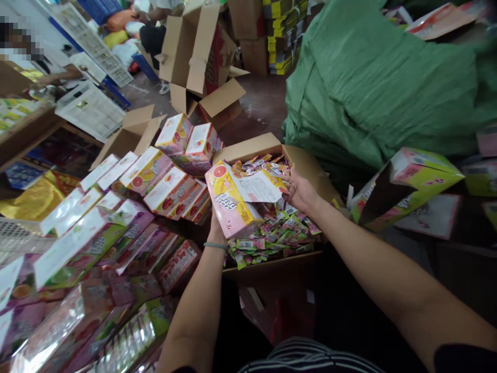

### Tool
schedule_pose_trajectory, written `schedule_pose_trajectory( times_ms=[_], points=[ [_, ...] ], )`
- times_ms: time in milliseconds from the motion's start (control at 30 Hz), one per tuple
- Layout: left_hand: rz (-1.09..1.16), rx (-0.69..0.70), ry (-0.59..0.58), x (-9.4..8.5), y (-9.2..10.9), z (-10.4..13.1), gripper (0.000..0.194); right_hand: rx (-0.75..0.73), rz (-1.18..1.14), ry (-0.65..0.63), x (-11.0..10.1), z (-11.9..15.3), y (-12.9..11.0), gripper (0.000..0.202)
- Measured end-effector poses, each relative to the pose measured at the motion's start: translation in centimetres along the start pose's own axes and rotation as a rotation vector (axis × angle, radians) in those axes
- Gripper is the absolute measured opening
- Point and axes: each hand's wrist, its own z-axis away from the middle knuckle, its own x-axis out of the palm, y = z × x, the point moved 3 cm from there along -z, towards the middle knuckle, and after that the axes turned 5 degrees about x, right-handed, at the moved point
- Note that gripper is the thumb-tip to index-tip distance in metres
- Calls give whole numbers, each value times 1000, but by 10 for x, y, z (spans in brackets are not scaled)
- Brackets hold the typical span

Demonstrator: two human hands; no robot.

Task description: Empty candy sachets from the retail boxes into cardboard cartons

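A pink and yellow printed box with grapefruit pictures is held tilted over an open carton. My left hand wraps its lower left side, the fingers mostly hidden beneath it. My right hand is closed at the edge of the box's white flap, thumb and fingertips by its right corner. Under and behind the box, the carton is full of small wrapped sachets: green and pink ones at the front, orange and purple ones at the back.
Stacked printed boxes crowd the left. A large green sack bulges at the right, with an open green and pink box below it. Empty cartons lie on the floor ahead. Another person works at far left.
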Motion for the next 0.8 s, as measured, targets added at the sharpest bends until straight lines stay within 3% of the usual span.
schedule_pose_trajectory(
  times_ms=[100, 167, 267, 400, 467, 533, 667, 800],
  points=[
    [82, 80, 71, 6, 2, 3, 54, -144, 119, -229, 13, 23, 15, 70],
    [144, 60, 109, 13, -4, 3, 63, -253, 266, -329, 23, 38, 31, 92],
    [189, 39, 110, 24, -16, 6, 71, -449, 515, -285, 32, 51, 43, 114],
    [162, 80, -2, 36, -21, 18, 61, -671, 694, -22, 29, 51, 30, 104],
    [128, 68, -74, 36, -15, 22, 58, -697, 660, 19, 25, 49, 18, 93],
    [53, 8, -36, 28, -5, 21, 61, -696, 590, -13, 20, 48, 8, 87],
    [-78, -59, 218, 4, 15, 10, 70, -680, 616, -133, 10, 49, -5, 85],
    [-130, 25, 121, 5, 22, 8, 61, -608, 729, -204, -1, 40, -16, 89]
  ],
)
